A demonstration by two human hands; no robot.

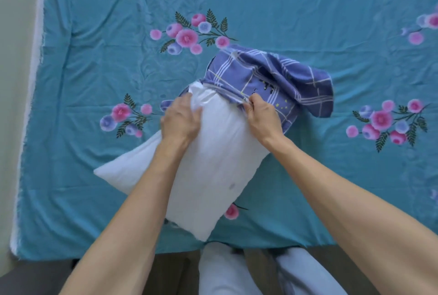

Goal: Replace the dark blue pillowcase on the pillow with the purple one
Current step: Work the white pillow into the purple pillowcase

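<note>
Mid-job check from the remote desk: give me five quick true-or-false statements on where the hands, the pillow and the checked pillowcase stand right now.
1. The purple checked pillowcase covers only the far end of the white pillow. True.
2. The right hand pinches the pillowcase's open edge. True.
3. The left hand rests flat on the bedsheet, away from the pillow. False: it grips the pillow near the pillowcase's opening.
4. The bedsheet is plain white. False: it is teal with pink and blue flowers.
5. The pillow's near end is bare and reaches toward the bed's near edge. True.
</note>
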